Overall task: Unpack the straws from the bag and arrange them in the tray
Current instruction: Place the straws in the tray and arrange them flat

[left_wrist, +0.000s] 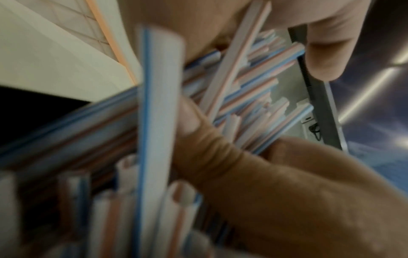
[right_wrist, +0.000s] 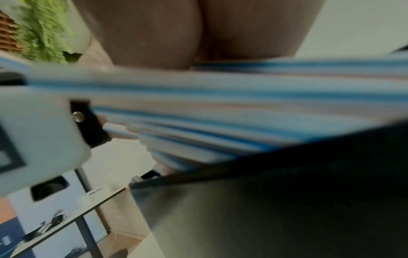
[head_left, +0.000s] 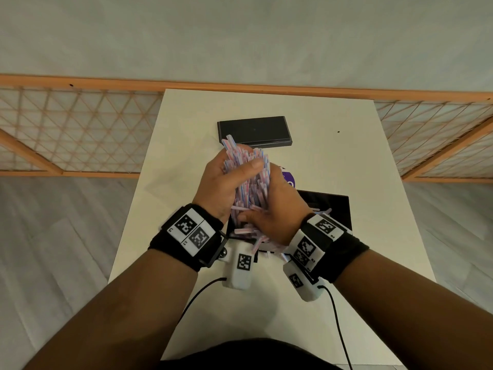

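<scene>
Gripping one thick bundle of straws [head_left: 246,180], the left hand [head_left: 221,188] and right hand [head_left: 274,209] both curl round it directly above the tray [head_left: 333,206]. Loose straws lie in the tray. Beyond the tray sits a black lid [head_left: 254,130].

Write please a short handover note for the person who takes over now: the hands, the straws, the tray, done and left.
Left hand: grips the straw bundle from the left.
Right hand: grips the same bundle from the right.
Straws: the bundle is held above the near black tray; some loose ones lie across its near edge. A second black tray lies farther back.
Done: straws seem unpacked.
Left: lay them tidily in the tray.
</scene>
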The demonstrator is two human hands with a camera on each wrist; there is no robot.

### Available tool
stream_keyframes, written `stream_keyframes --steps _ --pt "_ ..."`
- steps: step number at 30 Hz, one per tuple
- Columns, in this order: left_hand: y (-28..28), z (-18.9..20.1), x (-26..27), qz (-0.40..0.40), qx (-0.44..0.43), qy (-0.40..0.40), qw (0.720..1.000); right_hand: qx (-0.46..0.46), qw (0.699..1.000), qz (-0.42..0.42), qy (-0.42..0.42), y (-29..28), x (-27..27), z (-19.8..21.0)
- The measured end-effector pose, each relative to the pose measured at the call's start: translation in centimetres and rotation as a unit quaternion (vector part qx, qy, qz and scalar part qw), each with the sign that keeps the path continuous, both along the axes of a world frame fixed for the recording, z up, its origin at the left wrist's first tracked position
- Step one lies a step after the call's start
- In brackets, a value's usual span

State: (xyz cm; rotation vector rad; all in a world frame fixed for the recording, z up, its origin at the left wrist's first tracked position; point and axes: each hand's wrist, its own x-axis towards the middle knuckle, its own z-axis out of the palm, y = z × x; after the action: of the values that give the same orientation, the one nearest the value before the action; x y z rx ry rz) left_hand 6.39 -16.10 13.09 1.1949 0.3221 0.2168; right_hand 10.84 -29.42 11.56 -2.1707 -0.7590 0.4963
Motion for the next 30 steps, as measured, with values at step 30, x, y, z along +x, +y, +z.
stream_keyframes --steps 30 --pt "2.3 -9.3 -6.1 0.084 0.19 0.358 0.91 -0.159 0.985 0.067 0.012 -8.6 0.0 -1.9"
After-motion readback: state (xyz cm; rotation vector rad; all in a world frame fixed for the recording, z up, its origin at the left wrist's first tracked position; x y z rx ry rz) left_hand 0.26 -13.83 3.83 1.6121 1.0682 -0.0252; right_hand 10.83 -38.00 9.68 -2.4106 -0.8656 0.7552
